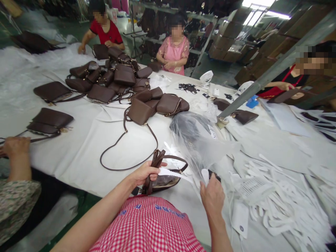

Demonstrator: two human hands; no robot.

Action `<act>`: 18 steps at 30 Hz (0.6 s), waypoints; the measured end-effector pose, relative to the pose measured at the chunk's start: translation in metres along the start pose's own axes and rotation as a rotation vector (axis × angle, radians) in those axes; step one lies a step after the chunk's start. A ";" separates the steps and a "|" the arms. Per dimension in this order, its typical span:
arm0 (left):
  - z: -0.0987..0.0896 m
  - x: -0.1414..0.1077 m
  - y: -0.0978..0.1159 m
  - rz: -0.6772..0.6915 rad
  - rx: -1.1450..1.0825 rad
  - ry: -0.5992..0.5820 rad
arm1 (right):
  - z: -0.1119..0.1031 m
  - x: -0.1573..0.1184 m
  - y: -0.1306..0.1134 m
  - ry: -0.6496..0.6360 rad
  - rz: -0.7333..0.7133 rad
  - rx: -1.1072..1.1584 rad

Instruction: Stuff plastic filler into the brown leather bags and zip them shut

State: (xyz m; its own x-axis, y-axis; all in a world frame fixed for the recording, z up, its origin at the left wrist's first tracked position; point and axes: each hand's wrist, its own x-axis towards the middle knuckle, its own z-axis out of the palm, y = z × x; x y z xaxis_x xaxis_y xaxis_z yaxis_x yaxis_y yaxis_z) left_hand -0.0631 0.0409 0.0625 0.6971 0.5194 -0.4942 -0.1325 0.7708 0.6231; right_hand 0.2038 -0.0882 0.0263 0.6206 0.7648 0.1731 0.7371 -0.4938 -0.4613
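Note:
My left hand (144, 174) is closed around the folded brown strap (156, 159) of a handbag. A white strip with a notched edge (172, 173) sticks out from its fingers toward the right. The bag (166, 182) lies below that hand at the table's near edge, its zipped opening partly in view. My right hand (214, 196) is closed, with the rounded end of a white strip (205, 176) rising from it. Something black shows just behind its fingers; I cannot tell whether it is held. Beyond the right hand is a clear plastic bag with a dark item inside (191, 129).
Brown handbags (124, 75) are heaped across the table, one with its long strap (102, 154) looped toward me. White strips (278, 199) pile up at right. A slanted metal pole (262, 80) meets the table. Co-workers stand opposite; another person's hand (17, 147) is at left.

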 end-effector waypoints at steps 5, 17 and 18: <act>0.007 0.003 0.002 -0.036 0.085 -0.035 | -0.016 -0.008 -0.040 -0.153 -0.466 0.230; 0.007 0.006 -0.001 0.103 0.465 0.126 | 0.021 -0.009 -0.087 -0.890 0.275 0.901; 0.008 0.006 0.000 0.119 0.537 0.126 | 0.021 -0.006 -0.087 -0.899 0.300 0.892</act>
State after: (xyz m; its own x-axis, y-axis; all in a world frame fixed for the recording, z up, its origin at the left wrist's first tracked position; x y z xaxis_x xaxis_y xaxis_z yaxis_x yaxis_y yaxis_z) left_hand -0.0536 0.0413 0.0648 0.6054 0.6567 -0.4498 0.1953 0.4253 0.8837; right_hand 0.1297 -0.0410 0.0469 0.0778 0.8526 -0.5167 -0.0450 -0.5147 -0.8562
